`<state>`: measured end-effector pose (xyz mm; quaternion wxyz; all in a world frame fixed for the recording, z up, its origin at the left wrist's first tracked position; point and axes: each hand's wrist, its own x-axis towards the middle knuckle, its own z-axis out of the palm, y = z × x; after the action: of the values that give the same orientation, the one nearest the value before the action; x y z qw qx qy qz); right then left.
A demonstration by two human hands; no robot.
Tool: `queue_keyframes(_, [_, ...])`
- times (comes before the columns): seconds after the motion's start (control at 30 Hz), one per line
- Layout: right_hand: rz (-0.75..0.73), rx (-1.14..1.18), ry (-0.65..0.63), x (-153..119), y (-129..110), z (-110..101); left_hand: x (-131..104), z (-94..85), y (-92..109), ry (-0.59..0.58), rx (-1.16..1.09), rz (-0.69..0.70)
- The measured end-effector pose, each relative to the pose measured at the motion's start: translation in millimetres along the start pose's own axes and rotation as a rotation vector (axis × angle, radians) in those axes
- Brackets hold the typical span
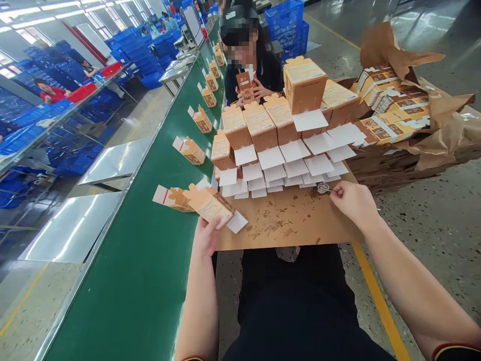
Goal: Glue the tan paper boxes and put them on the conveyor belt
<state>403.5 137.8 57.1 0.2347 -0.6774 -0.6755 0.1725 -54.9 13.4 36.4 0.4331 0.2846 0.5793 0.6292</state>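
Observation:
My left hand (206, 235) grips a tan carton (210, 203) by its lower end, over the edge between the green belt and the brown work board. Its top flaps stand up, and a white flap sticks out at the right. Just behind it another open carton (179, 199) stands on the belt. My right hand (351, 200) pinches a small round metallic item (323, 188) by its thin end at the board's right side. Stacked cartons (259, 125) with white flaps hanging toward me fill the back of the board.
A green conveyor belt (124, 255) carries a row of open cartons (201, 119) on the left. Across the stack sits a person (270, 75) holding a carton. Flat cartons (398, 105) in brown wrapping lie at the right. Blue crates (285, 25) stand behind.

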Motion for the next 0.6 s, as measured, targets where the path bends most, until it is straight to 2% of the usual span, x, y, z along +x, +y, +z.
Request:
queue_keyframes(0.1, [-0.024,0.125,0.108,-18,1,-1,-27,7.9,-20,-0.048,0.042,-0.046])
queue_keyframes(0.17, [-0.072,0.275,0.131,-41,-10,8,-36,12.6,-31,-0.035,0.067,-0.036])
queue_keyframes(0.23, [-0.167,0.44,0.001,-71,-32,28,-40,15.1,-39,-0.014,0.093,-0.02])
queue_keyframes(0.3, [-0.262,0.556,-0.153,-101,-59,57,-39,15.4,-45,-0.008,0.117,-0.011])
queue_keyframes(0.4, [-0.385,0.632,-0.24,-134,-93,103,-36,13.8,-49,-0.015,0.15,-0.003])
queue_keyframes(0.5, [-0.461,0.61,-0.273,-147,-109,134,-35,12.2,-52,0.005,0.173,0.003])
queue_keyframes(0.6, [-0.475,0.552,-0.294,-146,-109,144,-34,11.8,-55,0.021,0.176,0.007])
